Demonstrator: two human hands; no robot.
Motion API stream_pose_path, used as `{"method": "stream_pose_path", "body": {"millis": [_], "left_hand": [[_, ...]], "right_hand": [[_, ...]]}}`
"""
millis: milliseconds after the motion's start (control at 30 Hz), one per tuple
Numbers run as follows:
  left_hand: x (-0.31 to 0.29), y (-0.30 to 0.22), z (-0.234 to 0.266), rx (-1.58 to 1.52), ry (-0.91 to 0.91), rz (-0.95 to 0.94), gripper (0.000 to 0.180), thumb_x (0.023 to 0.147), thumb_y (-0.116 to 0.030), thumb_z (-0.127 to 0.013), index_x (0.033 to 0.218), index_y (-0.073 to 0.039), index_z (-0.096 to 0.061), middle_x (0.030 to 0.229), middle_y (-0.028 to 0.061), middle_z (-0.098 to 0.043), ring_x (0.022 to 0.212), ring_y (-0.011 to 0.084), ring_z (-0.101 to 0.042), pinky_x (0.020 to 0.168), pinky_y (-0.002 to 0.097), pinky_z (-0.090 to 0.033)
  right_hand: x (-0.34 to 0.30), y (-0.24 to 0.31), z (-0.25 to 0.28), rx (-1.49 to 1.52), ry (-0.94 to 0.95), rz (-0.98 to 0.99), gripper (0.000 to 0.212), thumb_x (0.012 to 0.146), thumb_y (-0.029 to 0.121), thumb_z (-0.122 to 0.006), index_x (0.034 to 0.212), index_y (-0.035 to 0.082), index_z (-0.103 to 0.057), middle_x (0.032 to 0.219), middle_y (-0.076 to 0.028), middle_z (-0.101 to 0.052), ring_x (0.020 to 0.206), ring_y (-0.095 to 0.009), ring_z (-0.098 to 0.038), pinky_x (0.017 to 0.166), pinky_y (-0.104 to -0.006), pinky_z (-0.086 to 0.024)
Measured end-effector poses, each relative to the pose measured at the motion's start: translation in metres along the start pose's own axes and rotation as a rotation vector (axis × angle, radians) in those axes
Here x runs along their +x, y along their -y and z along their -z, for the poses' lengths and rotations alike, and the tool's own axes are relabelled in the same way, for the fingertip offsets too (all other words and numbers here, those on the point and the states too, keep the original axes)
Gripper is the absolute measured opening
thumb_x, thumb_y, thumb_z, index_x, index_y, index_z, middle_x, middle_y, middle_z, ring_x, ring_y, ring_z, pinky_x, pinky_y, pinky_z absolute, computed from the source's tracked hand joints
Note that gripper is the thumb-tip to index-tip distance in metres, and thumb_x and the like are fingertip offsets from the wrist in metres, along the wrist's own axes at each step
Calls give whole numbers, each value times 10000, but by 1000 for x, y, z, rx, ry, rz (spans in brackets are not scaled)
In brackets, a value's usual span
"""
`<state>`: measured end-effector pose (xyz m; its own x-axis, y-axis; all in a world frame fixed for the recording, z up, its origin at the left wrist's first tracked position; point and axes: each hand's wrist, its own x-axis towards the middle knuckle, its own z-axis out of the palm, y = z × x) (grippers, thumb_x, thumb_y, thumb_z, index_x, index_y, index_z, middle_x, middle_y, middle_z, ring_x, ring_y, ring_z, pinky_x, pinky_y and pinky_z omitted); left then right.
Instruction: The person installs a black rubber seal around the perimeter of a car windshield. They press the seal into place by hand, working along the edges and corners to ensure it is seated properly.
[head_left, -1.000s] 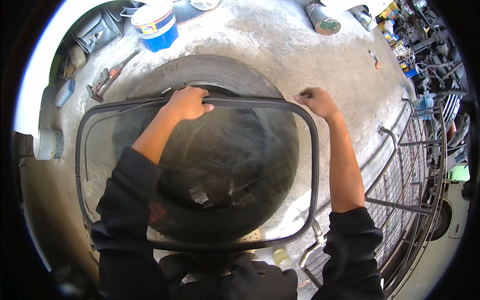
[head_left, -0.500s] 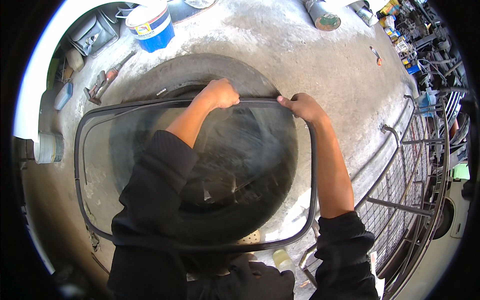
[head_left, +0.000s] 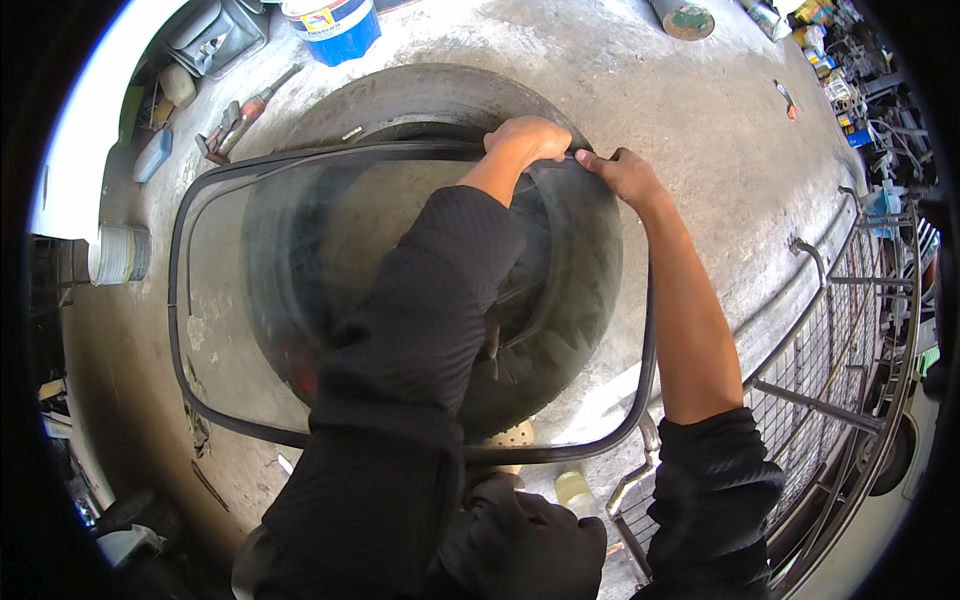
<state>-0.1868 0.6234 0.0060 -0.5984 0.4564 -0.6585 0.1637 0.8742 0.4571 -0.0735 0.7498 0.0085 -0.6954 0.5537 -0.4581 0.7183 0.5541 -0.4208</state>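
A car window glass (head_left: 390, 225) with a black rubber seal (head_left: 300, 160) round its edge lies over a tyre (head_left: 430, 85), which shows through it. At the far edge, right of the middle, my left hand (head_left: 530, 142) is closed on the seal with its fingers curled over. My right hand (head_left: 628, 180) pinches the same seal close by, at the far right corner, its thumb on top and its other fingers partly hidden. The two hands are only a small gap apart. My left forearm covers part of the glass and its near edge.
A blue and white bucket (head_left: 335, 30) stands at the far left, near a red-handled tool (head_left: 245, 115) and a pale blue bottle (head_left: 153, 155). To the right leans a metal rack with mesh (head_left: 810, 370). A small container (head_left: 575, 490) sits by the glass's near edge.
My left hand has slid right along the seal, closer to my right hand. The right hand keeps its place at the corner. The whole view has shifted a little.
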Motion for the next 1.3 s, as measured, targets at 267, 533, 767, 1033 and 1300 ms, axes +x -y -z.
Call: {"method": "stream_pose_path", "body": {"millis": [267, 533, 767, 1033, 1300], "left_hand": [[-44, 24, 12, 551, -63, -263, 574, 938, -505, -409, 1277, -58, -528, 1326, 136, -508, 1285, 281, -412, 1048, 485, -289], [-142, 164, 147, 974, -217, 38, 387, 853, -416, -603, 1018, -76, -683, 1094, 98, -658, 1045, 256, -610, 916, 426, -406], [-148, 183, 156, 820, -290, -33, 405, 881, -409, -570, 1087, -70, -653, 1127, 115, -640, 1093, 268, -580, 955, 448, -390], [-79, 164, 97, 354, -187, -330, 357, 926, -356, -520, 1217, -163, -599, 1184, 156, -597, 1150, 315, -523, 998, 467, -377], [-75, 160, 85, 179, -242, -411, 269, 907, -284, -543, 1108, -159, -669, 1109, 133, -635, 1051, 316, -588, 883, 425, -475]], "right_hand": [[23, -23, -3, 288, 21, -65, 775, 693, 493, -758, 1134, -117, -573, 1070, -286, -607, 1031, -380, -583, 915, -443, -424], [42, -40, 9, 318, 77, -40, 481, 743, 385, -747, 942, -41, -650, 867, -153, -642, 798, -231, -578, 680, -403, -431], [-16, 22, 18, -396, -273, -6, 388, 778, 357, -684, 955, 12, -679, 961, -167, -677, 906, -284, -651, 777, -387, -502], [-40, 134, -18, -516, 65, 548, 331, 873, 305, -588, 1094, 70, -658, 1037, -173, -660, 1027, -332, -603, 905, -391, -475], [-35, 131, -56, -257, 111, 448, 324, 868, 313, -584, 1116, 119, -660, 1074, -155, -654, 1047, -322, -593, 904, -388, -462]]}}
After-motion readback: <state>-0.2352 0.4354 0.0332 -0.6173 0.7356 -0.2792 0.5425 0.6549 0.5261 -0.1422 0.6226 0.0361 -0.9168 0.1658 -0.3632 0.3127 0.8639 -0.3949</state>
